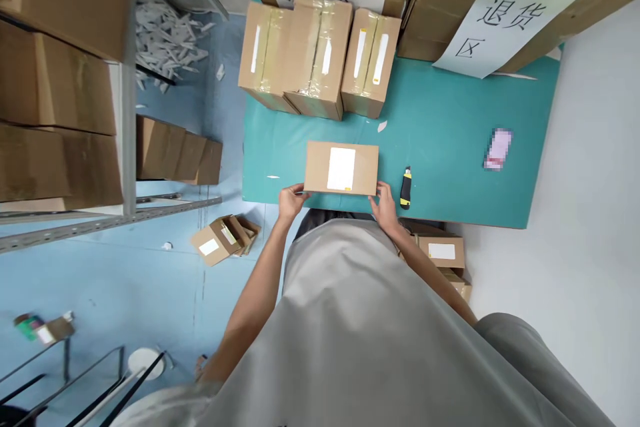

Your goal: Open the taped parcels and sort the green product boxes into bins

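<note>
A small brown cardboard box (317,167) with a white label (341,169) on its top lies at the near edge of the green table. My left hand (291,203) grips its near left corner, with the thumb and fingers closed on it. At the near right corner my right hand (384,205) holds the box the same way. The undersides of the fingers are partly hidden by the box. Just right of my right hand lies a black and yellow utility knife (405,188).
Three taped boxes (320,57) stand at the back of the green table (450,147), before two large open cartons (425,27) with paper signs. A blurred pink item (498,149) lies at right. Shelving (129,80) with boxes rises at left; cartons (225,239) lie on the floor.
</note>
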